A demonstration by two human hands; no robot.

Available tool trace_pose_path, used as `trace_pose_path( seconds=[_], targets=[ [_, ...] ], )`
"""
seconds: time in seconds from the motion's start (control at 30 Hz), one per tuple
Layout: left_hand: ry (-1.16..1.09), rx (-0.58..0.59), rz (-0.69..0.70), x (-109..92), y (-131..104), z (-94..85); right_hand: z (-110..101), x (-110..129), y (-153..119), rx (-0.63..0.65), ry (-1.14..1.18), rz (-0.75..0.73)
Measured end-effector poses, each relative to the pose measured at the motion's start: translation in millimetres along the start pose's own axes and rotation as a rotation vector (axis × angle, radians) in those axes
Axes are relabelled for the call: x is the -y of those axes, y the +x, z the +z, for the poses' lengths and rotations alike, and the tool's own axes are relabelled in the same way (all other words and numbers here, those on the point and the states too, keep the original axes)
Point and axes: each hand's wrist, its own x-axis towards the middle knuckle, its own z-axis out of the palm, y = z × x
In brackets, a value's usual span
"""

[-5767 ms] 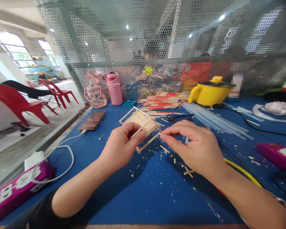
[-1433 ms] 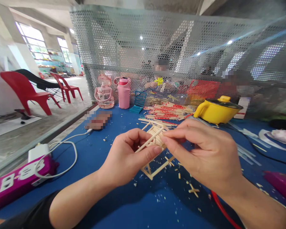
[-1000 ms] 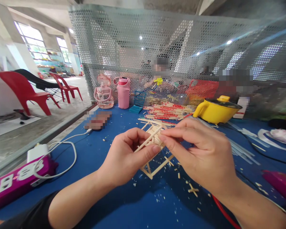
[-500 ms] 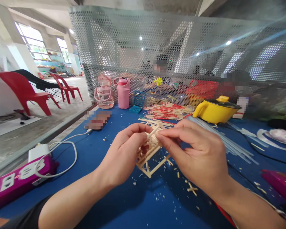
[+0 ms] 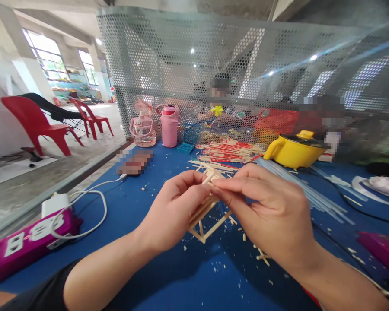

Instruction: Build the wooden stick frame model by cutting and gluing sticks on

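While both hands worked above the blue table (image 5: pixel 181 283), the stick frame (image 5: pixel 204 209) was situated between them, more exactly at the inner side of the left hand (image 5: pixel 176 205), which was nearer to its main part. This hand had its thumb and forefinger closed around the upper bar (image 5: pixel 208 177), and so it bore the frame. The right hand (image 5: pixel 267 201) came to the frame from the other side and only with its fingertips: thumb and forefinger appeared to pinch the far, upper end of the same bar, just beside the left fingertips. Whether a small loose piece was also between them, I could not tell, because the fingers covered this place.

The bars that were visible ran obliquely, from low at the left to higher and farther at the right, so they pointed toward the right hand. If this was the longest side of the frame, I could not judge. Its lowest corner hung under the hands, and the pile of sticks (image 5: pixel 227 149) lay beyond it, well apart.
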Motion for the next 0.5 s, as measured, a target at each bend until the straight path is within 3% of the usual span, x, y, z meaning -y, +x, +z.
trace_pose_path(
  seconds=[0.5],
  targets=[
    [-0.036,0.040,-0.073,4.2,-1.4,-2.5,-4.7,2.7,-1.7,0.018,0.014,0.039]
  ],
)
